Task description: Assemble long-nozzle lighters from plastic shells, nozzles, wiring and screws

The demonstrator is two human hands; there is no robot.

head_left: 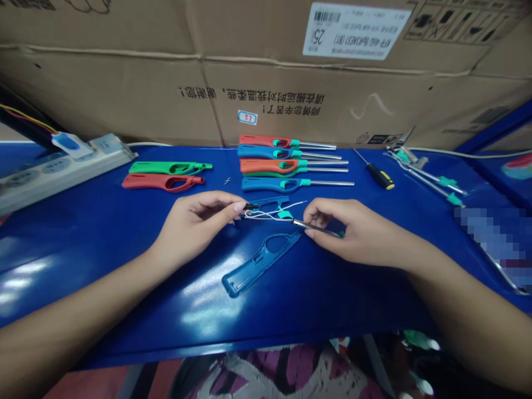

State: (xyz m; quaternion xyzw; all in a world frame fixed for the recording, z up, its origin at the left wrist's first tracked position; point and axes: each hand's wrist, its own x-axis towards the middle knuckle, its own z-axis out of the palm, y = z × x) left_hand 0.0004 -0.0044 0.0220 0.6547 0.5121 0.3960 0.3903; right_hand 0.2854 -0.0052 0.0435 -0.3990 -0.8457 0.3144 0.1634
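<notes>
My left hand (203,221) pinches a small black piece (252,206) with thin white wire (270,215) trailing from it. Between thumb and fingers, my right hand (357,230) grips a slim metal tube (311,225) that the wire runs towards. A teal trigger (285,213) lies between the hands, by the wires. Just behind is a blue lighter shell half (274,200), partly covered by the left fingers and wires. Nearer me, another blue shell half (264,260) rests on the table with its hollow side up.
Several gas lighters (270,166) lie in a row at the back. Left of them are a green shell (166,167), a red shell (162,182) and a power strip (62,172). A screwdriver (378,174) and metal tubes (432,176) lie right. A cardboard box (137,94) stands behind.
</notes>
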